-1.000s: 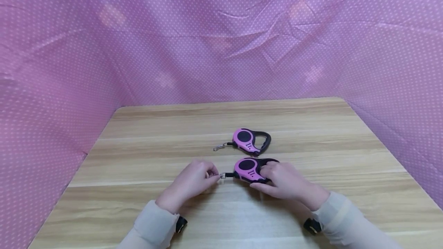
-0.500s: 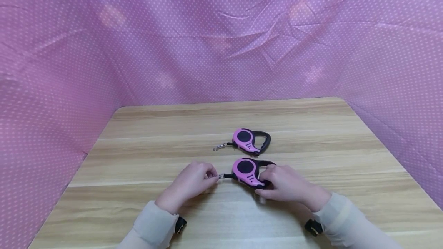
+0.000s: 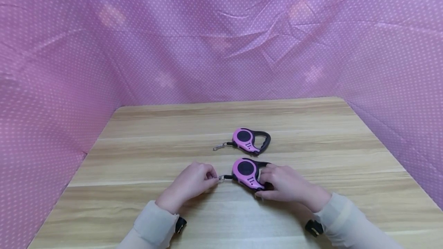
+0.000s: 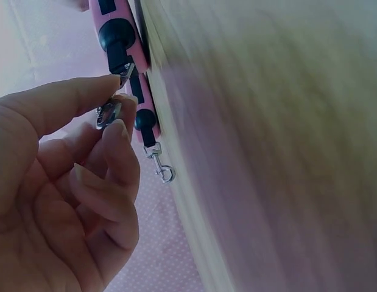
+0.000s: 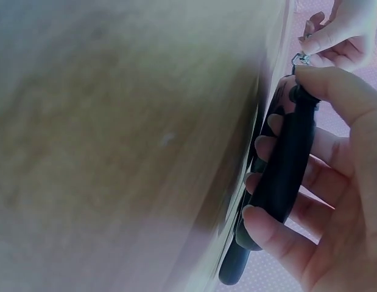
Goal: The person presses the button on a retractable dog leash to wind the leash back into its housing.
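Nearer the person lies a pink and black retractable dog leash [image 3: 246,167], its round body flat in the head view. My left hand [image 3: 194,180] pinches the metal snap clip [image 4: 108,114] at the end of its short black strap, between thumb and fingertips. At the other end, my right hand [image 3: 285,183] grips the black loop handle [image 5: 288,155], fingers passing through the loop and thumb near the body. The handle's lower part is partly hidden by that hand. Just beyond lies a second, matching leash [image 3: 243,136], untouched, its clip [image 3: 219,147] pointing left.
The two leashes lie side by side on a wood-grain table [image 3: 155,126], handles to the right. Pink dotted cloth [image 3: 214,72] hangs behind the table and along both sides. A dark wrist device [image 3: 180,224] sits under the left cuff, another [image 3: 313,227] under the right.
The near leash has shifted slightly left and toward the person. My right fingers have slid from the body's edge onto the handle. The left hand has barely moved; the far leash stays put.
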A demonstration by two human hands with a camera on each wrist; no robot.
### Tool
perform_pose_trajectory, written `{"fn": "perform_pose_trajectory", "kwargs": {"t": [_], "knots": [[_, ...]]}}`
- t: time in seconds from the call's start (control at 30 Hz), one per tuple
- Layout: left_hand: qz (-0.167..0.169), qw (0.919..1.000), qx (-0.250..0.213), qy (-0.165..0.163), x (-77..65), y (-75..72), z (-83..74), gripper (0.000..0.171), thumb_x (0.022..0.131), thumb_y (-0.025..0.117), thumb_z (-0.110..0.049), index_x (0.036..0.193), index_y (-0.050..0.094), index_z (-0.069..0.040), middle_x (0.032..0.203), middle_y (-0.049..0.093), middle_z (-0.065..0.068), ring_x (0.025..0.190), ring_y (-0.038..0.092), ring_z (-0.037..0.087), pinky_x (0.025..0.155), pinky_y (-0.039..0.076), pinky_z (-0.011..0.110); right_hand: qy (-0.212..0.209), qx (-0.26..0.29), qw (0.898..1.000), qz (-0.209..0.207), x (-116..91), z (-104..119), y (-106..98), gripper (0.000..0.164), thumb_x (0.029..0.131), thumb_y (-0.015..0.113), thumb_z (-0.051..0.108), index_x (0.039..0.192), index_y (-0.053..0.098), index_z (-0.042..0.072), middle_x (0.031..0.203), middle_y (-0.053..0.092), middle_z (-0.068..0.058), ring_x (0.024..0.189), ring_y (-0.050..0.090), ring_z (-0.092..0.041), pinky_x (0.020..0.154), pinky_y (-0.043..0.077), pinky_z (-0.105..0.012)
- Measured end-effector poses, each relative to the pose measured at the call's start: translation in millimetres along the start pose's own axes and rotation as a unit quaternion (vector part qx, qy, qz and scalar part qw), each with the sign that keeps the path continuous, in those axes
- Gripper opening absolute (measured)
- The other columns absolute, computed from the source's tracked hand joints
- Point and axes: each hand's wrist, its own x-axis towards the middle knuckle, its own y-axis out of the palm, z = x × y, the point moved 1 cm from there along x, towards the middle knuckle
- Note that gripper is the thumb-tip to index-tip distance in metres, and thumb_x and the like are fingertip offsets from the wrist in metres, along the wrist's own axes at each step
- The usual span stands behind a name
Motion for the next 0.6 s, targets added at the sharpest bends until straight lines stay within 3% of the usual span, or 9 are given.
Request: {"fn": "perform_pose_trajectory", "kwargs": {"t": [0.4, 0.6], "knots": [[0.000, 0.9990, 0.044, 0.004, 1.8, 3.0, -0.1, 0.006, 0.089, 0.073, -0.024, 0.088, 0.073, -0.018, 0.077, 0.065, -0.009, 0.067, 0.055, 0.005, 0.068, 0.050, 0.025, 0.026, 0.013, 0.999, 0.043, 0.3, 1.5, 0.3, 0.032, 0.082, 0.073, 0.055, 0.081, 0.067, 0.023, 0.083, 0.054, 0.015, 0.075, 0.046, -0.001, 0.062, 0.044, -0.018], [0.005, 0.9988, 0.049, -0.002, 2.4, 4.2, 0.2, 0.007, 0.090, 0.073, -0.025, 0.090, 0.074, -0.018, 0.080, 0.067, -0.008, 0.069, 0.056, 0.005, 0.070, 0.051, 0.026, 0.036, 0.018, 0.998, 0.055, -1.0, 1.0, -0.4, 0.038, 0.080, 0.072, 0.059, 0.086, 0.070, 0.021, 0.089, 0.060, 0.011, 0.080, 0.050, -0.004, 0.065, 0.048, -0.021]]}}
